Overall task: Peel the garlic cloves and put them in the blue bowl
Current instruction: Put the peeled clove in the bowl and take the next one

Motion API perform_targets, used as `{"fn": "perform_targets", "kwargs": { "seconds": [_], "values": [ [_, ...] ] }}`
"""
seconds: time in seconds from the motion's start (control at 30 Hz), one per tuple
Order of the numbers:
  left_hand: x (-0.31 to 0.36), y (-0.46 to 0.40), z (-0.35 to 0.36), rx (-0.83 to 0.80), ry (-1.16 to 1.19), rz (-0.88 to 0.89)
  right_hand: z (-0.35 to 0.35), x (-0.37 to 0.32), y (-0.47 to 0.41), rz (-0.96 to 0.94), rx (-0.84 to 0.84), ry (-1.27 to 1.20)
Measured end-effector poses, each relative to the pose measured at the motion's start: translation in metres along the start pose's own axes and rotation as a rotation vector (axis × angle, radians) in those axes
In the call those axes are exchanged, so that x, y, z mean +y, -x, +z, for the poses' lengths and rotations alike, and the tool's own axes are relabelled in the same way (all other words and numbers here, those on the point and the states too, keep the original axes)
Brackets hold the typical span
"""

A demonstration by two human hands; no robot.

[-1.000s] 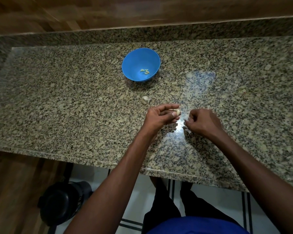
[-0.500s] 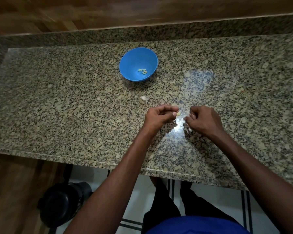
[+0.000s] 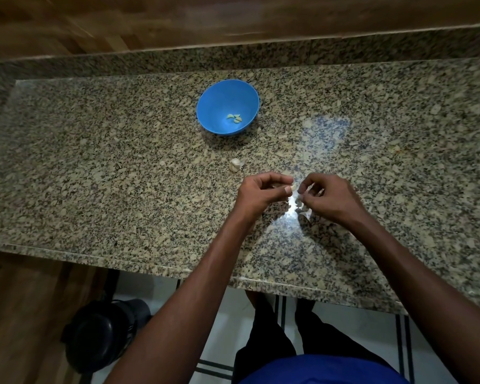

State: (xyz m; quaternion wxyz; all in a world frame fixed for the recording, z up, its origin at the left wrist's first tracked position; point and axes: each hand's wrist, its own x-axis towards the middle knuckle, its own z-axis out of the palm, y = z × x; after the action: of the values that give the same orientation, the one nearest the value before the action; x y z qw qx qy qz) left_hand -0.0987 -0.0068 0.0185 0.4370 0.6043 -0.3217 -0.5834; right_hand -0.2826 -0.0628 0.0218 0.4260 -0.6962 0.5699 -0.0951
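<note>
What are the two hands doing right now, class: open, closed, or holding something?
Left hand: fingers curled, pinching a garlic clove.
Right hand: fingers curled at the clove's tip; whether it grips skin cannot be told.
</note>
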Motion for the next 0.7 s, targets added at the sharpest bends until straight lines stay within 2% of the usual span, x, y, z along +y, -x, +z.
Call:
{"fn": "perform_targets", "kwargs": {
  "seconds": [0.13,0.4,0.53,0.7],
  "values": [
    [0.0,0.0,0.001,0.014,-0.056,0.018,-0.004,-0.001,0.0,-0.038,0.018,-0.321],
    [0.001,0.003,0.009,0.05,-0.133,0.089,0.007,-0.002,0.003,0.036,0.08,-0.528],
    [-0.002,0.004,0.011,0.043,-0.125,0.102,0.009,-0.004,0.002,0.149,0.062,-0.71],
    [-0.003,0.003,0.01,0.049,-0.118,0.083,0.011,-0.006,0.0,0.226,0.012,-0.822]
  ]
}}
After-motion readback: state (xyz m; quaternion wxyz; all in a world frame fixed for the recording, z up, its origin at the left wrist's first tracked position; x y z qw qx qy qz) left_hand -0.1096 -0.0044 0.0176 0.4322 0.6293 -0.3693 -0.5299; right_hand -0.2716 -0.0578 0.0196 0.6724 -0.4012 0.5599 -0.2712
